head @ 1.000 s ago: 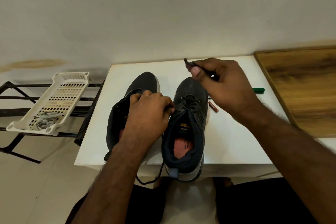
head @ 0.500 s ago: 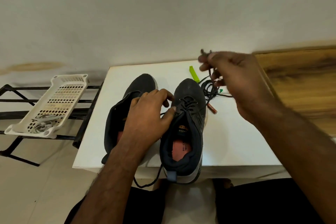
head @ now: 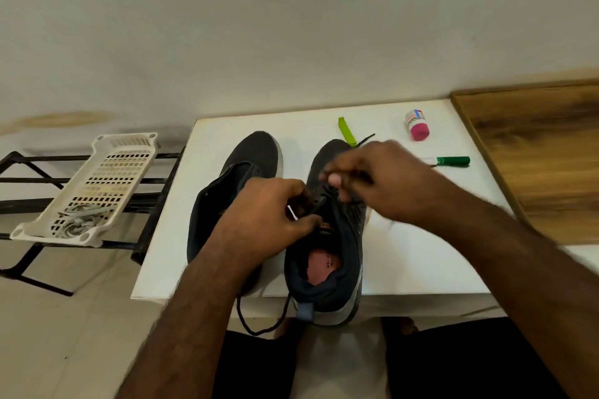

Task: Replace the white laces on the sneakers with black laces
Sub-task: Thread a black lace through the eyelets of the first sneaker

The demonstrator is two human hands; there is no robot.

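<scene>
In the head view, two dark sneakers were set toes-away on the white worktop [head: 405, 256], heels at its near edge. The right sneaker [head: 327, 256] was being threaded with a black lace [head: 259, 321], one end of which hung below the near edge. The left hand [head: 269, 220] was curled at the eyelet row, apparently pinching the lace near the tongue; the right hand [head: 382, 178], blurred, was closed on another stretch of lace over the upper eyelets. The left sneaker [head: 227, 204] lay beside it, apparently unlaced. The step would be judged best done with the tongue held flat, the lace tip fed cleanly, and both ends kept even. A white basket [head: 97, 185] rested left of the worktop.
</scene>
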